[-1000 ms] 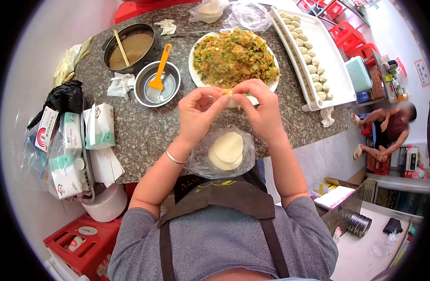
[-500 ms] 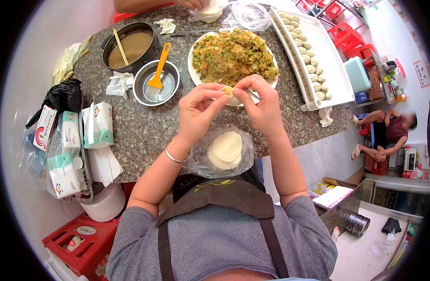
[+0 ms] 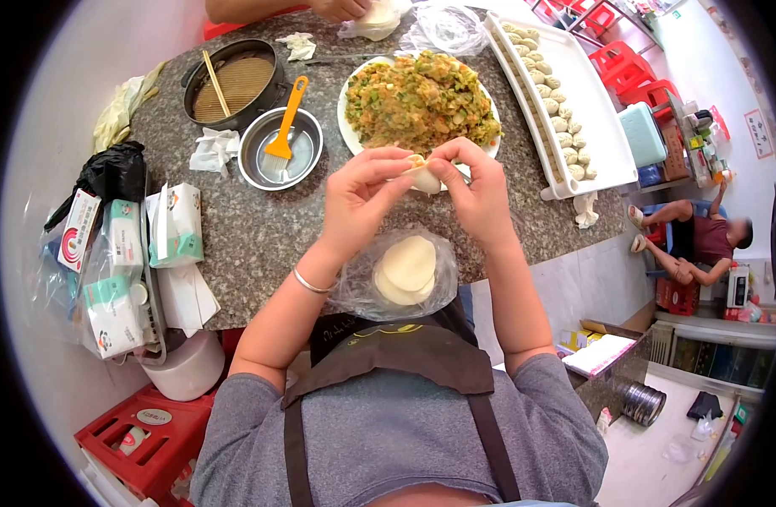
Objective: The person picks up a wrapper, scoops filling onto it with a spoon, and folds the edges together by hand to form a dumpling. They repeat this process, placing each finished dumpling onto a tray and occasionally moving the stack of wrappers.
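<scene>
My left hand (image 3: 362, 190) and my right hand (image 3: 472, 190) meet in front of the filling plate, both closed on a partly folded dumpling (image 3: 424, 179). Orange-green filling shows at its upper opening, between my fingertips. Just beyond lies a white plate (image 3: 345, 128) heaped with chopped vegetable filling (image 3: 422, 97). Nearer to me, a small stack of round dough wrappers (image 3: 406, 269) rests on a clear plastic bag (image 3: 354, 283).
A white tray (image 3: 603, 127) with rows of pleated dumplings (image 3: 561, 110) stands at right. Left are a metal bowl (image 3: 248, 165) with an orange brush (image 3: 286, 127), a dark round pan (image 3: 274, 89) with chopsticks, and tissue packs (image 3: 176, 224). Another person's hand (image 3: 341, 8) works across the table.
My fingers have shifted slightly along the dumpling, and more of its white underside shows. The seated person at right has raised an arm.
</scene>
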Motion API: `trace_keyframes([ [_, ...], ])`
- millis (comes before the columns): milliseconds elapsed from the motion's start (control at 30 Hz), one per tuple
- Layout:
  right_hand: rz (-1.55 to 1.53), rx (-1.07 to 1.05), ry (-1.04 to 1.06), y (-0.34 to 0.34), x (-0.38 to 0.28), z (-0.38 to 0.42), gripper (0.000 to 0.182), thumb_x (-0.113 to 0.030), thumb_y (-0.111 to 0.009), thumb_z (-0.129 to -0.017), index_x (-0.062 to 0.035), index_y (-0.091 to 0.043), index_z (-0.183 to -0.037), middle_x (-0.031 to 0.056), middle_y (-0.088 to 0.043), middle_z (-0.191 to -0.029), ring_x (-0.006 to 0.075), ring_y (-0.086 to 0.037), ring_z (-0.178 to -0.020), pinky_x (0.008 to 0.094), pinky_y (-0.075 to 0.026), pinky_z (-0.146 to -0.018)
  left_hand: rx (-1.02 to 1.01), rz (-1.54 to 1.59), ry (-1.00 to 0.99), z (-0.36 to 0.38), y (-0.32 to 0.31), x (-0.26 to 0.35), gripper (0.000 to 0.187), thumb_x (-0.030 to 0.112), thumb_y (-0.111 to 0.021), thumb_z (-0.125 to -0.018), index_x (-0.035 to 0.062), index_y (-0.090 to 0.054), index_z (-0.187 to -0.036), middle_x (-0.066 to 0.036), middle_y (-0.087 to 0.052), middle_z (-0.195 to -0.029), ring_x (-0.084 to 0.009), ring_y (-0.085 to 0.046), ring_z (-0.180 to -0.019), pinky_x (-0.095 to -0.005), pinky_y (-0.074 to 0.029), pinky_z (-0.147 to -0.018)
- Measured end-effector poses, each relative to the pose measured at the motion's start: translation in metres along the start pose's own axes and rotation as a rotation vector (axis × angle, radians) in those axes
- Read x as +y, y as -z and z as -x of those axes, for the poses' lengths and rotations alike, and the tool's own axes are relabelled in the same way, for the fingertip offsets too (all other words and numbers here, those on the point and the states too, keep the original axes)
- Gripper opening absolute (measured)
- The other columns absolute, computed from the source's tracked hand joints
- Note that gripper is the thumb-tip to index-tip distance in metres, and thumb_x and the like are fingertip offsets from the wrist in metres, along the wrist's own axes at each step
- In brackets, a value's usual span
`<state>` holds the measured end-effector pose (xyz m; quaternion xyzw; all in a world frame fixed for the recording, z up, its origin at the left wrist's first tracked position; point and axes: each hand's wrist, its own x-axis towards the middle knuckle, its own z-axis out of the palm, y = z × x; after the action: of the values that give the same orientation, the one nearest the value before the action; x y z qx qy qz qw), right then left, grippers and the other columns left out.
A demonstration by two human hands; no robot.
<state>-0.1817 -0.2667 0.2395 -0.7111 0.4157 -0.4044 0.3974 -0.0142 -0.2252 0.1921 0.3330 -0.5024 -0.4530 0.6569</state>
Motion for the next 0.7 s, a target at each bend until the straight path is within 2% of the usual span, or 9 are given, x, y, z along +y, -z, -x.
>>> trace_keyframes([
  [33, 0.002, 0.001, -0.002, 0.002, 0.0, -0.002, 0.015, -0.015, -0.065, -0.085, -0.0006, -0.063, -0.087, 0.0125, -0.063, -0.084, 0.0287, -0.061, -0.085, 0.0368, -0.047, -0.079, -0.001, 0.003, 0.001, 0.001, 0.001, -0.001, 0.021, -0.002, -0.067, -0.087, -0.0028, -0.068, -0.108, -0.013, -0.061, -0.117, -0.0169, -0.064, -0.1, -0.0263, -0.056, -0.082],
  [100, 0.084, -0.051, 0.132, 0.006, 0.001, -0.006, 0.011, -0.009, -0.066, -0.087, 0.0006, -0.063, -0.091, 0.0092, -0.063, -0.085, 0.0192, -0.06, -0.08, 0.0304, -0.047, -0.074, -0.001, -0.01, 0.021, 0.001, 0.001, 0.0, 0.017, -0.003, -0.067, -0.087, -0.0037, -0.069, -0.104, -0.013, -0.062, -0.114, -0.0168, -0.064, -0.099, -0.0263, -0.055, -0.083],
  [133, 0.086, -0.051, 0.13, 0.006, 0.0, -0.005, 0.011, -0.009, -0.066, -0.087, 0.0006, -0.063, -0.091, 0.0092, -0.063, -0.085, 0.0192, -0.06, -0.08, 0.0304, -0.047, -0.074, -0.002, -0.007, 0.022, 0.001, 0.0, 0.0, 0.017, -0.003, -0.067, -0.087, -0.0037, -0.069, -0.104, -0.013, -0.062, -0.114, -0.0168, -0.064, -0.099, -0.0263, -0.055, -0.083],
  [233, 0.167, -0.041, 0.184, -0.001, -0.001, -0.004, 0.01, -0.008, -0.066, -0.087, 0.0007, -0.063, -0.09, 0.0096, -0.063, -0.086, 0.0198, -0.06, -0.08, 0.03, -0.047, -0.075, 0.02, 0.001, 0.001, 0.001, 0.0, 0.0, 0.014, -0.003, -0.068, -0.086, -0.0048, -0.069, -0.1, -0.012, -0.063, -0.111, -0.016, -0.065, -0.096, -0.0262, -0.056, -0.081],
  [300, 0.207, 0.037, 0.226, -0.007, 0.002, -0.002, 0.008, -0.006, -0.066, -0.085, 0.0008, -0.063, -0.088, 0.0102, -0.064, -0.087, 0.0212, -0.061, -0.081, 0.0306, -0.048, -0.075, 0.067, 0.041, 0.071, 0.001, -0.001, 0.001, 0.01, -0.004, -0.068, -0.086, -0.0052, -0.069, -0.096, -0.012, -0.063, -0.11, -0.0151, -0.065, -0.094, -0.0262, -0.056, -0.08],
  [533, 0.244, -0.001, 0.287, -0.005, -0.002, -0.001, 0.007, -0.005, -0.067, -0.084, 0.0009, -0.064, -0.088, 0.0112, -0.065, -0.087, 0.0231, -0.062, -0.082, 0.0321, -0.048, -0.074, 0.084, -0.021, 0.003, 0.0, -0.004, 0.004, 0.009, -0.003, -0.07, -0.084, -0.0045, -0.068, -0.093, -0.012, -0.063, -0.11, -0.0146, -0.066, -0.091, -0.0251, -0.057, -0.076],
  [600, 0.183, 0.052, 0.225, -0.009, 0.0, 0.001, 0.01, -0.01, -0.067, -0.082, -0.0008, -0.064, -0.085, 0.0141, -0.064, -0.085, 0.032, -0.061, -0.083, 0.0394, -0.047, -0.075, 0.132, -0.017, 0.004, -0.001, -0.011, 0.018, 0.013, -0.003, -0.071, -0.083, -0.004, -0.068, -0.096, -0.013, -0.063, -0.11, -0.0151, -0.066, -0.092, -0.0252, -0.058, -0.077],
  [633, 0.183, 0.051, 0.226, -0.01, 0.002, 0.001, 0.01, -0.01, -0.067, -0.082, -0.0008, -0.064, -0.085, 0.0141, -0.064, -0.085, 0.032, -0.061, -0.083, 0.0394, -0.047, -0.075, 0.133, -0.017, 0.003, -0.001, -0.009, 0.016, 0.013, -0.003, -0.071, -0.083, -0.004, -0.068, -0.096, -0.013, -0.063, -0.11, -0.0151, -0.066, -0.092, -0.0252, -0.058, -0.077],
  [700, 0.155, 0.099, 0.245, -0.01, 0.006, 0.002, 0.011, -0.011, -0.066, -0.083, -0.0004, -0.064, -0.086, 0.0145, -0.064, -0.085, 0.0315, -0.061, -0.083, 0.039, -0.048, -0.075, 0.014, -0.261, -0.116, 0.001, -0.002, 0.01, 0.017, -0.005, -0.068, -0.085, -0.0046, -0.067, -0.102, -0.015, -0.062, -0.116, -0.0164, -0.064, -0.098, -0.0267, -0.055, -0.082],
])
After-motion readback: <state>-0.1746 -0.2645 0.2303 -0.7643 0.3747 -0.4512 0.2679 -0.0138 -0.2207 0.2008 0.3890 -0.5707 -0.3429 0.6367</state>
